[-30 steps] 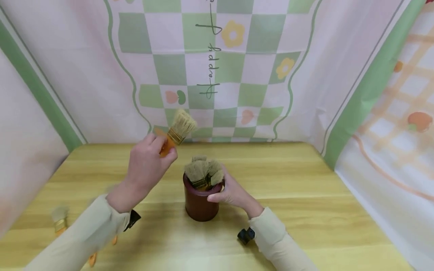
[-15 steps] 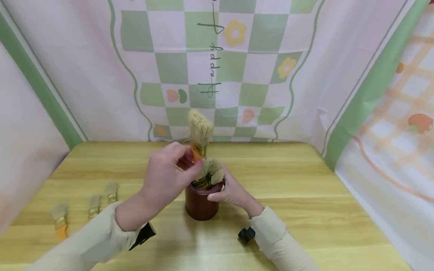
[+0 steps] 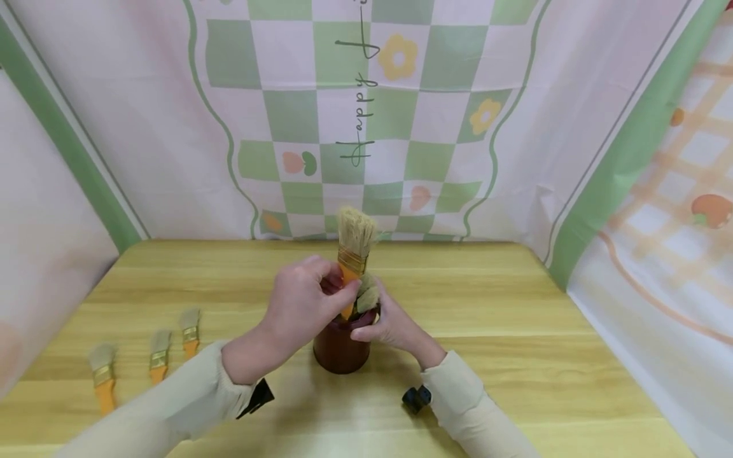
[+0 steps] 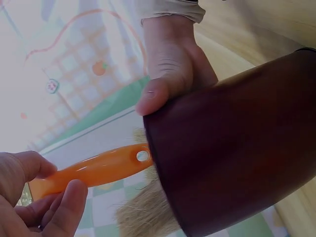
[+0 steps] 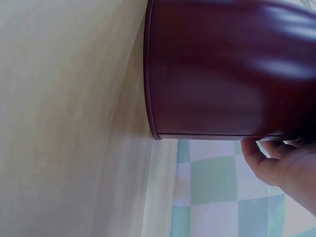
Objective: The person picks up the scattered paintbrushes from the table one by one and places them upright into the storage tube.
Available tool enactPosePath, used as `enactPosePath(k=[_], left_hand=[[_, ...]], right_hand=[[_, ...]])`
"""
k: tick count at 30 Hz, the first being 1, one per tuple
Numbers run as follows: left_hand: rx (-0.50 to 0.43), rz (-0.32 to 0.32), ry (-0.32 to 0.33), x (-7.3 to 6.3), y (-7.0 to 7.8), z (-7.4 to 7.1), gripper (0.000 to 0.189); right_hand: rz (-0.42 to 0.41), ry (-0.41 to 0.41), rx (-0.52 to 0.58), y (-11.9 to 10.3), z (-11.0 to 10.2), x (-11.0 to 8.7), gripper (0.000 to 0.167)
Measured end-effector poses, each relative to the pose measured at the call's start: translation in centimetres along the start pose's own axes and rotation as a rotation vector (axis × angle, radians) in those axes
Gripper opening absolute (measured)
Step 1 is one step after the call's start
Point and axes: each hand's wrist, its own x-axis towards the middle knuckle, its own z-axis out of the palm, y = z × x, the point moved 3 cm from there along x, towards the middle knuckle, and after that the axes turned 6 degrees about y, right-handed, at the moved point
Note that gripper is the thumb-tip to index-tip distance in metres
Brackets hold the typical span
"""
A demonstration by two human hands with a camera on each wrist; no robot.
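Observation:
My left hand (image 3: 306, 296) pinches the orange handle of a paintbrush (image 3: 355, 238), bristles up, over a dark red-brown cylindrical pot (image 3: 342, 350). In the left wrist view the handle's holed end (image 4: 143, 155) is right at the pot's rim, pointing at its mouth. My right hand (image 3: 395, 321) grips the pot from the right near the rim, its thumb in front. Other paintbrushes (image 3: 368, 298) stand in the pot with bristles up, partly hidden behind my left hand. The right wrist view shows fingers (image 5: 254, 153) against the pot's side.
Three paintbrushes lie on the left of the wooden table (image 3: 487, 305): one far left (image 3: 103, 375), one in the middle (image 3: 159, 356), one nearer the pot (image 3: 190, 331). My left sleeve (image 3: 166, 397) passes close by them. A patterned cloth (image 3: 292, 114) hangs behind the table.
My left hand has moved right and down, bringing the paintbrush from left of the pot to over its mouth and turning it upright. My right hand stays on the pot.

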Motion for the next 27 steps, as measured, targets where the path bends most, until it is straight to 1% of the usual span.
enactPosePath(k=[3, 11, 16, 19, 22, 24, 27], left_hand=[[0.018, -0.009, -0.010, -0.1, -0.3, 0.2, 0.018], [0.050, -0.041, -0.028, -0.3, -1.1, 0.7, 0.020], [0.067, -0.046, -0.038, -0.4, -1.3, 0.9, 0.020], [0.073, -0.054, -0.057, -0.4, -1.3, 1.0, 0.018], [0.051, -0.091, -0.092, -0.4, -1.4, 1.0, 0.018], [0.025, -0.131, -0.112, -0.5, -1.6, 0.8, 0.022], [-0.004, -0.170, -0.105, -0.6, -1.7, 0.2, 0.025]], right_hand=[[-0.004, -0.012, -0.004, -0.1, 0.0, 0.0, 0.102], [0.010, -0.001, -0.011, 0.1, 0.0, 0.0, 0.105], [0.007, 0.006, -0.009, 0.0, 0.0, 0.1, 0.107], [0.010, 0.010, -0.003, 0.0, 0.0, 0.1, 0.108], [0.021, 0.011, 0.004, 0.0, 0.0, 0.1, 0.107], [0.020, 0.010, 0.004, 0.1, 0.0, 0.1, 0.100], [-0.021, -0.018, 0.016, 0.0, 0.1, 0.4, 0.095]])
